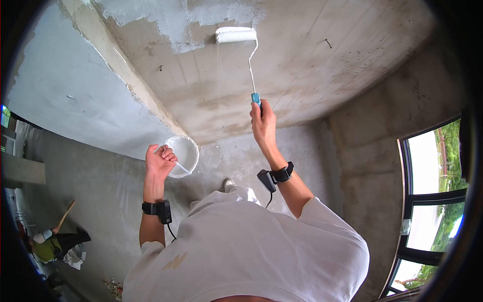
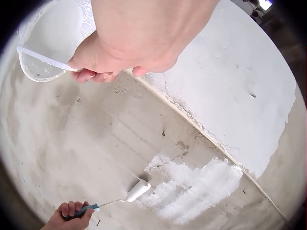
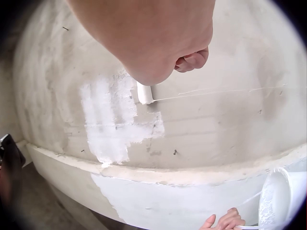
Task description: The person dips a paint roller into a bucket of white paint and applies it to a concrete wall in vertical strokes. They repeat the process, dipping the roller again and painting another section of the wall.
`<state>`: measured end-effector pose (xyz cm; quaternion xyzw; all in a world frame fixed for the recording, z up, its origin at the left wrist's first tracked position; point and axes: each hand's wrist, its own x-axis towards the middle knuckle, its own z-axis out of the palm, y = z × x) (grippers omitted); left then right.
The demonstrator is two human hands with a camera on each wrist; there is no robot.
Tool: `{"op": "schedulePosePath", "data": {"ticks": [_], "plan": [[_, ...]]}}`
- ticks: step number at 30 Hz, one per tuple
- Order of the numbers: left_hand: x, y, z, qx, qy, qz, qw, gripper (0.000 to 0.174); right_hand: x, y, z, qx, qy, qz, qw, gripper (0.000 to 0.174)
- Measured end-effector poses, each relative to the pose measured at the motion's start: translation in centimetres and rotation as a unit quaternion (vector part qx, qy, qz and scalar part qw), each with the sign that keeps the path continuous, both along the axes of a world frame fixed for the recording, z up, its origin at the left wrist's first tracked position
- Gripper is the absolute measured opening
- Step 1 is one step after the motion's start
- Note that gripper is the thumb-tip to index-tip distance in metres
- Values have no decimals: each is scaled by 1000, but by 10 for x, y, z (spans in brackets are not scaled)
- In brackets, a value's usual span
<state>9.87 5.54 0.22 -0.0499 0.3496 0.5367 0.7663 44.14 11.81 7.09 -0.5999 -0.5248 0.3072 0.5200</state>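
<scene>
My right hand [image 1: 264,126] grips the blue handle [image 1: 256,97] of a paint roller. Its white roller sleeve [image 1: 236,34] is at the bare wall beside a freshly coated white patch [image 2: 192,191], and a thin white drip line runs down from its end. Curled fingers of my left hand [image 1: 160,162] hold the white bail handle [image 2: 45,58] of a white bucket [image 1: 195,160]. White paint coats the inside of the bucket, which hangs by the wall corner. In the right wrist view, my right hand hides the roller handle and part of the sleeve.
A white-coated wall face [image 1: 70,85] meets the bare wall [image 1: 302,65] at a corner edge on the left. Windows [image 1: 432,196] are at the right. Another person [image 1: 55,244] holding a long wooden stick is at the lower left on the concrete floor [image 1: 115,201].
</scene>
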Motion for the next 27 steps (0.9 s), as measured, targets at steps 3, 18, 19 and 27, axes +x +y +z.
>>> {"op": "schedulePosePath", "data": {"ticks": [3,18,19,27], "plan": [[0,1,-1,4,-4,1,1000,28,3,-1,1,1,-8,-4,1000,26],[5,-1,9,-11,-8,1,1000,26,6,-7,1,-16,-22,-13,1000,25],[6,-2,10,-14,-7,1,1000,26,6,-7,2,-15,-21,-11,1000,25],[6,-4,13,-20,-1,3,1000,26,8,-6,-5,-8,-46,-12,999,27]]}}
